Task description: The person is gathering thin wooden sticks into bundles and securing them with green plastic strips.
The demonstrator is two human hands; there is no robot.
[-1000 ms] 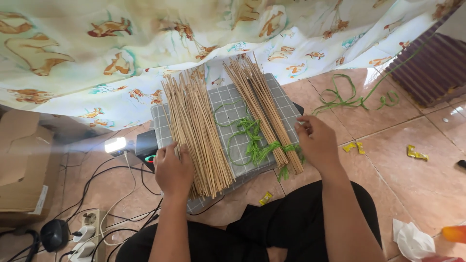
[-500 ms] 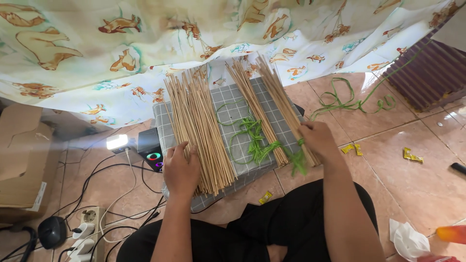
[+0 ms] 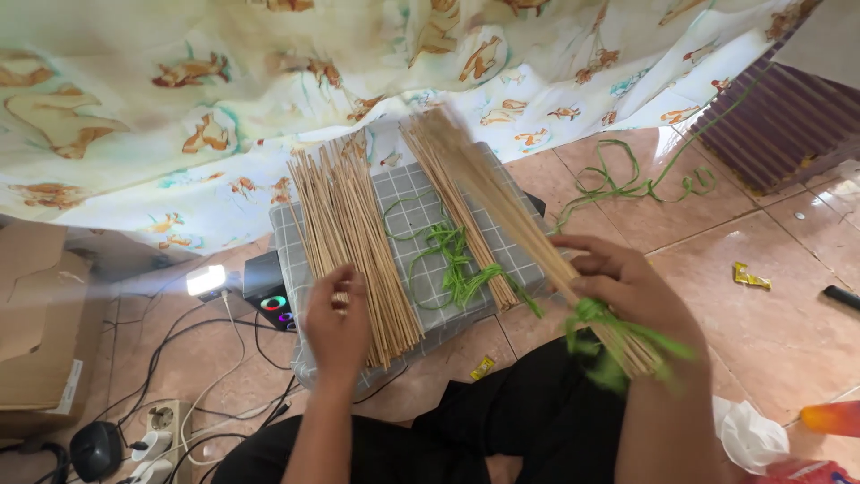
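Right hand (image 3: 627, 287) closed around a blurred bundle of thin tan sticks (image 3: 502, 206) tied near its lower end with green ribbon (image 3: 609, 345), raised slantwise over the grey checked mat (image 3: 421, 229). Left hand (image 3: 336, 318) curled loosely, fingertips on the loose stick pile (image 3: 349, 233) at the mat's left. One more tied bundle (image 3: 461, 229) and green strands (image 3: 448, 260) lying on the mat.

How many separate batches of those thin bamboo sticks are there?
3. A loose pile lies on the checked board under the left hand; a second pile lies beside the green string; the right hand holds a tied bundle.
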